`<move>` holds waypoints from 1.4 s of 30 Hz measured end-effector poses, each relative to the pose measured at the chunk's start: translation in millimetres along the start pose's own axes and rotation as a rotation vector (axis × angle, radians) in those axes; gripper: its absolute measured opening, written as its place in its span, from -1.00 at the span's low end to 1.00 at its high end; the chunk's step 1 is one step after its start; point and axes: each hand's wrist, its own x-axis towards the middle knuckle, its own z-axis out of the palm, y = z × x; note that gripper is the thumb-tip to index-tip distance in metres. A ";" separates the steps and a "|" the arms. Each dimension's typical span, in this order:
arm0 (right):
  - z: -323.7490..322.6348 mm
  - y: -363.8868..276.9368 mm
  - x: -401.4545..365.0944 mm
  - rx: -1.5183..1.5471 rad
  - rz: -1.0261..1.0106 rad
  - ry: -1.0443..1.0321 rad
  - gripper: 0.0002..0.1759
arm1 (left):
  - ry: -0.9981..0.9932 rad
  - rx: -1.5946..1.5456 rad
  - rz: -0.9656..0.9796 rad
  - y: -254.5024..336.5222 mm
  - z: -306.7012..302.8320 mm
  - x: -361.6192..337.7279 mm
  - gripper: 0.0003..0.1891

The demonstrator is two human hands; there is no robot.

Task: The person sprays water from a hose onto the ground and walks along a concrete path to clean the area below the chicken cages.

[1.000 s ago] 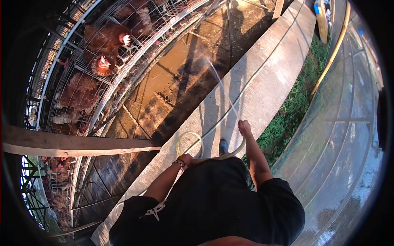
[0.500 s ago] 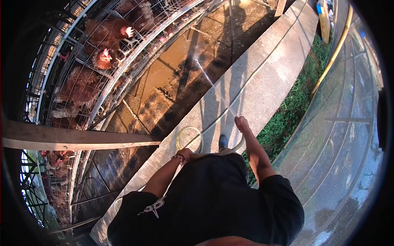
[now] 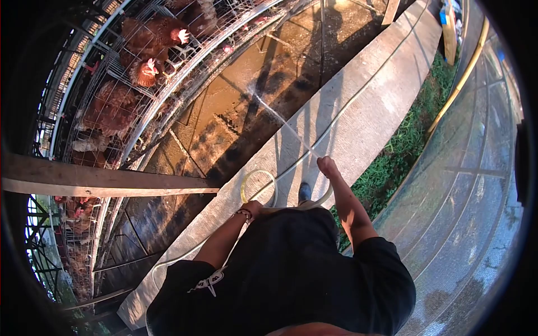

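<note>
My right hand (image 3: 327, 166) is closed round the end of a pale hose (image 3: 327, 197), held out in front of my body. From it a jet of water (image 3: 277, 116) shoots forward and left, landing on the wet, muddy ground (image 3: 235, 89) below the cages. Near my waist, my left hand (image 3: 254, 209) grips the hose further back. Part of the hose hangs in a loop (image 3: 243, 189) just beyond that hand. My fingers are mostly hidden by the backs of my hands.
Wire cages (image 3: 151, 115) with several brown hens (image 3: 159, 33) line the left. A wooden beam (image 3: 112, 186) juts in there. Under my boot (image 3: 304, 192) runs a concrete walkway (image 3: 370, 106), with hose lying along it. Green plants (image 3: 412, 131) and a mesh screen (image 3: 448, 224) border the right.
The water jet has swung left and lands a little nearer. My right hand has shifted slightly left, while my left hand keeps its hold. The view has turned slightly.
</note>
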 end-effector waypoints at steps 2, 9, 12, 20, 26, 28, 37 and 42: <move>9.9 12.3 5.0 -0.118 -0.087 -0.009 -0.67 | 0.000 -0.004 -0.006 4.9 -4.1 -4.8 -0.77; -8.9 -17.5 -2.8 -0.012 0.079 -0.096 -0.77 | 0.027 -0.042 -0.012 5.1 -2.2 -4.9 -0.69; -9.8 -19.4 -3.2 -0.023 0.028 -0.112 -0.79 | 0.034 -0.036 -0.011 4.2 -0.1 -4.0 -0.69; 6.3 -1.9 1.7 0.084 -0.108 -0.076 -0.52 | 0.066 -0.071 -0.002 -2.9 13.7 3.0 -0.72; 4.9 -15.7 -1.3 -0.022 0.019 -0.209 -0.79 | 0.108 -0.032 0.026 -5.5 20.8 2.7 -0.73; 6.7 -15.6 0.1 -0.016 0.036 -0.219 -0.76 | 0.116 -0.044 0.038 -10.3 26.0 5.8 -0.73; -0.6 -32.1 4.7 0.198 0.332 -0.314 -0.59 | 0.132 -0.080 0.034 -29.5 45.2 21.1 -0.77; 1.2 -31.7 4.8 0.132 0.345 -0.312 -0.59 | 0.125 -0.108 0.028 -18.4 33.9 6.7 -0.78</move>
